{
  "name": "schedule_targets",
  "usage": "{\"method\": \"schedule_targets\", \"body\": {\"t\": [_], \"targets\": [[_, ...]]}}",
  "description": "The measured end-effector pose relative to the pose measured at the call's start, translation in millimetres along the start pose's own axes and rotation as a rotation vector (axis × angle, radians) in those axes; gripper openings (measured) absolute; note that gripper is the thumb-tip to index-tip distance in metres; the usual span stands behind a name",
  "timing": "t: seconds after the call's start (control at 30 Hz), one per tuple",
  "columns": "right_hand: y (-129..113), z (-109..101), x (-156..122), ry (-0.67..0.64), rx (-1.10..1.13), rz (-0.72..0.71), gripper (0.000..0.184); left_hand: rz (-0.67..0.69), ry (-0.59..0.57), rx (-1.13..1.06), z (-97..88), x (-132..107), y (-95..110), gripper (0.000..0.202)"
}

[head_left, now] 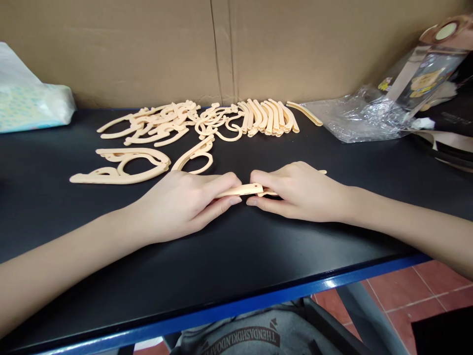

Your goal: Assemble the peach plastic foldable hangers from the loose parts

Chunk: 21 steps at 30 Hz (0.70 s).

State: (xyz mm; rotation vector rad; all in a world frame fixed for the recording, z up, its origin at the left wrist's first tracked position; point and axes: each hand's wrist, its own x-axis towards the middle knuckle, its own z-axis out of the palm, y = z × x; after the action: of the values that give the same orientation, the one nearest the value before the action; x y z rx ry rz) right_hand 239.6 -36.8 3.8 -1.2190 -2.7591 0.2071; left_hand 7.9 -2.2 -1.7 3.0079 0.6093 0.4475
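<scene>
My left hand [188, 202] is closed around a cream plastic hanger arm [249, 189], whose end with a small hole sticks out past the thumb. From the other side my right hand [299, 192] grips a second cream hanger piece [269, 193], and its tip shows behind the knuckles. The two ends meet or overlap between the hands; whether they are joined I cannot tell. Just beyond my left hand lie a folded hanger [148, 172] and a hanger part with a curved loop [195, 155], partly hidden by the hand.
At the back of the black table [229, 261] lie a pile of hanger pieces [158, 123], several hooks [218, 121] and a row of curved arms [269, 116]. A tissue pack [37, 106] sits at left. Clear plastic bags [354, 116] and a bear-print container [432, 74] are at right.
</scene>
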Motion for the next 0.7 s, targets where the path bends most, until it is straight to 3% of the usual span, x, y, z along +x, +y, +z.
{"method": "schedule_targets", "body": {"t": [0.7], "targets": [[-1.9, -1.4, 1.2, -0.025, -0.006, -0.006, 0.021, 0.033, 0.015, 0.023, 0.5, 1.3, 0.4, 0.022]]}}
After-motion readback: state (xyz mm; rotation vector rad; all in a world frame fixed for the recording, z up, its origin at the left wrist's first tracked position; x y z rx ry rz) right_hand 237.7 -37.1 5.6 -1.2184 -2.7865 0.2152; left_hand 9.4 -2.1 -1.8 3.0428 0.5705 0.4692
